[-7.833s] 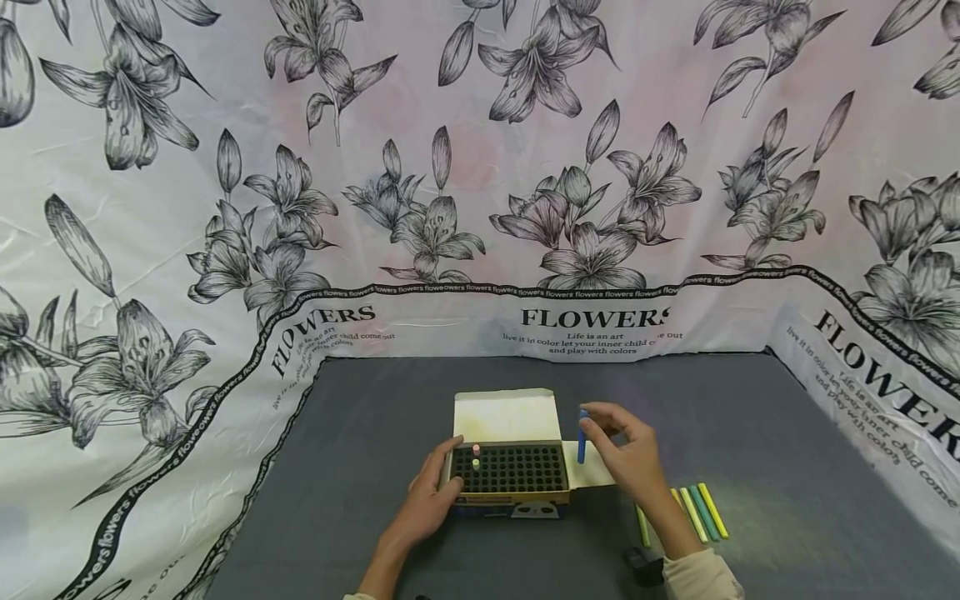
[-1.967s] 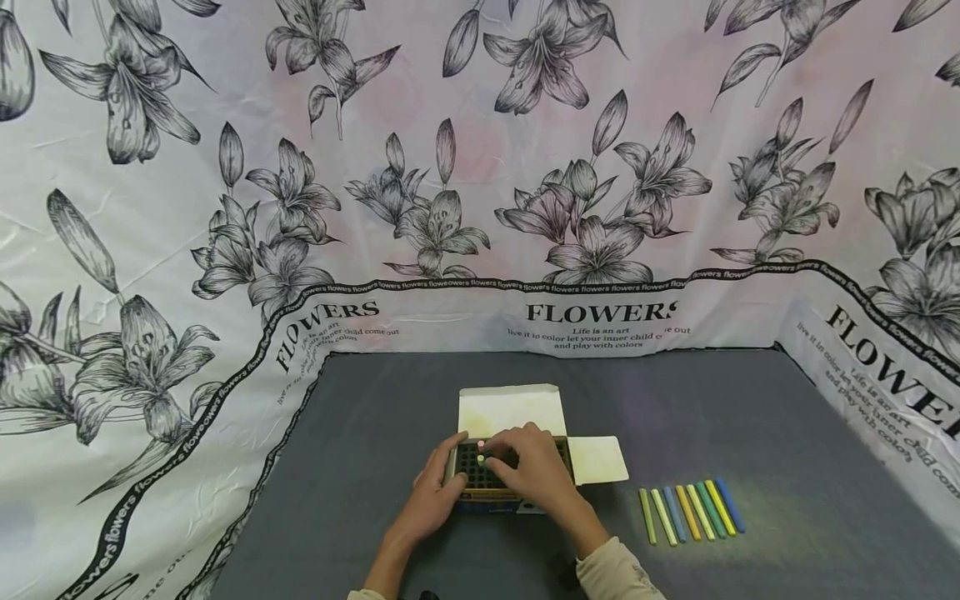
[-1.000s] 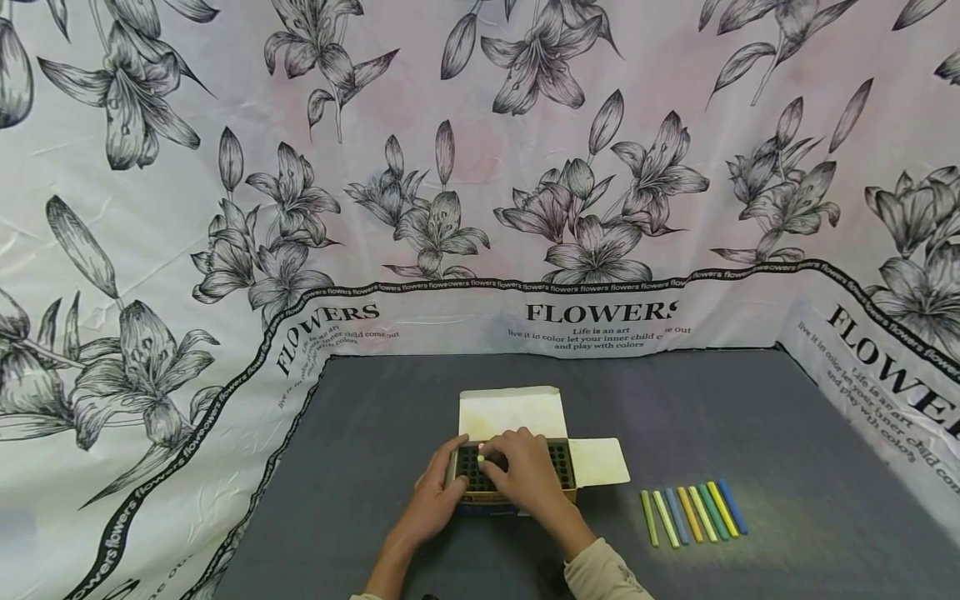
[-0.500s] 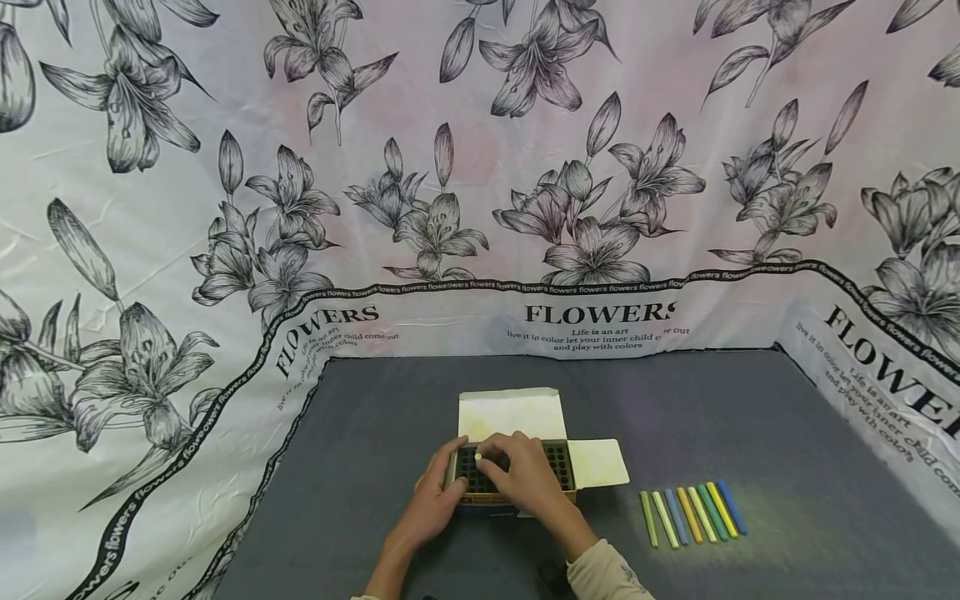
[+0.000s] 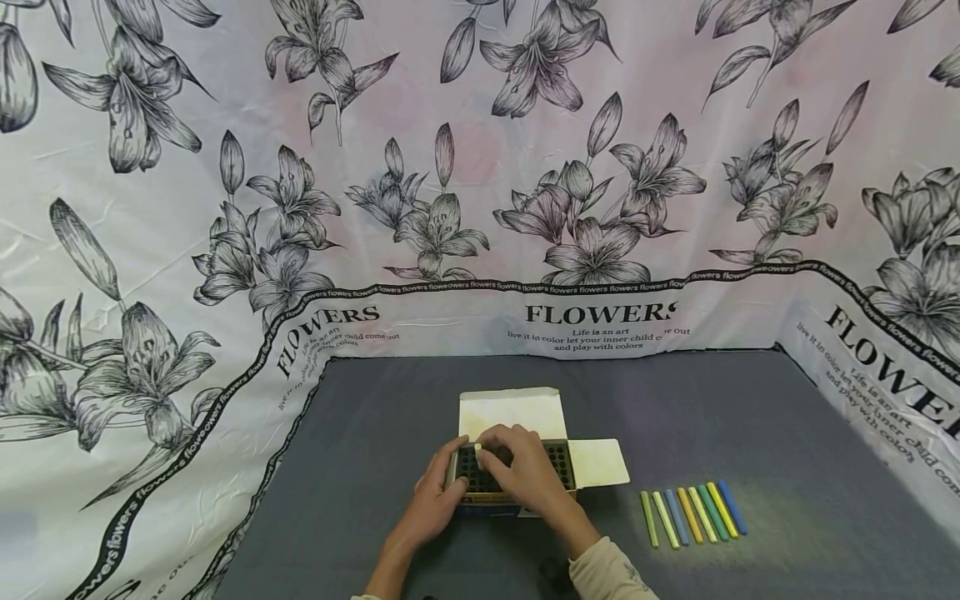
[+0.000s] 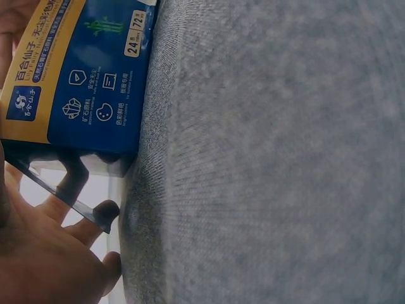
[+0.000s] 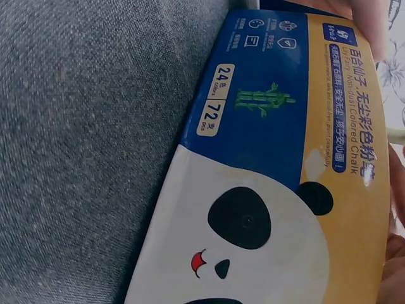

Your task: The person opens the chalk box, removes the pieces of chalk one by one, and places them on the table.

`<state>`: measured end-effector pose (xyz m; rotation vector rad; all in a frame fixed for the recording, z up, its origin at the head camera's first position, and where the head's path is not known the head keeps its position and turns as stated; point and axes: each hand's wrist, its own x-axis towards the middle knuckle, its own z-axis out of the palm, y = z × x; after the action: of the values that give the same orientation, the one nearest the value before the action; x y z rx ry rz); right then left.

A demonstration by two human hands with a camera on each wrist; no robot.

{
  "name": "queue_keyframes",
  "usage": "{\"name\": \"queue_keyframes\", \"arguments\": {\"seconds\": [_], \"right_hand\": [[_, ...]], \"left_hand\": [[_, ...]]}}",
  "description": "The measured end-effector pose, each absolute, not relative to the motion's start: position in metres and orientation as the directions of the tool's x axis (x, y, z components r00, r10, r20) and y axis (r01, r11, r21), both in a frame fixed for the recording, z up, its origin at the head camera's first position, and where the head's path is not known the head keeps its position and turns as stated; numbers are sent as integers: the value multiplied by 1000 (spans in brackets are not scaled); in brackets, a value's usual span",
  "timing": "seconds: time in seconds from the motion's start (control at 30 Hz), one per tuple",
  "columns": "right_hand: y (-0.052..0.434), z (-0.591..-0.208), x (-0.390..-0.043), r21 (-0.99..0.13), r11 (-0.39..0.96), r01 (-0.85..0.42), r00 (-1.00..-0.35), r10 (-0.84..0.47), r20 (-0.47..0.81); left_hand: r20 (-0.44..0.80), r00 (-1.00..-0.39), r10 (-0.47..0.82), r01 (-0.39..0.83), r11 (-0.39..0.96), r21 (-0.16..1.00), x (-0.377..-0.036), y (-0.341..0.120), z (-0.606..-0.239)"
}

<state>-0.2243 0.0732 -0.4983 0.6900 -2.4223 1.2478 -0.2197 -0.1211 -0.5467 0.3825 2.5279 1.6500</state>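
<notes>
An open chalk box (image 5: 491,498) stands on the dark cloth in the head view, its holder full of round holes. My left hand (image 5: 429,504) grips the box's left end, thumb at the front edge and fingers toward the back. Over the left part of the holder, my right hand (image 5: 525,467) pinches a pale yellow chalk stick (image 5: 477,450) upright between thumb and fingers; its lower end is hidden. Both wrist views show the blue and yellow front of the box (image 7: 266,145), with a panda printed on it. Left-hand fingers (image 6: 69,253) spread beside the box end in the left wrist view.
Several chalk sticks (image 5: 692,514), green, yellow, blue and orange, lie in a row right of the box. The box's lid (image 5: 510,414) is folded back and a side flap (image 5: 598,462) sticks out right. A flower-printed curtain (image 5: 592,208) hangs behind the table.
Earlier my right hand held a blue stick right of the box; a blue stick now ends the row. The hand moved over the holder, and the pale yellow stick has risen slightly.
</notes>
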Motion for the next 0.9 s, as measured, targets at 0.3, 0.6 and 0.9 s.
{"name": "queue_keyframes", "arguments": {"seconds": [0.3, 0.6, 0.9], "right_hand": [[76, -492, -225, -591, 494, -638, -747, -207, 632], [90, -485, -228, -557, 467, -687, -682, -152, 715], [111, -486, -231, -583, 437, -685, -675, -79, 733]], "left_hand": [[60, -961, 271, 163, 376, 912, -220, -121, -548], [65, -962, 265, 171, 400, 901, -220, -120, -546], [60, -964, 259, 171, 429, 887, -222, -120, -548]]}}
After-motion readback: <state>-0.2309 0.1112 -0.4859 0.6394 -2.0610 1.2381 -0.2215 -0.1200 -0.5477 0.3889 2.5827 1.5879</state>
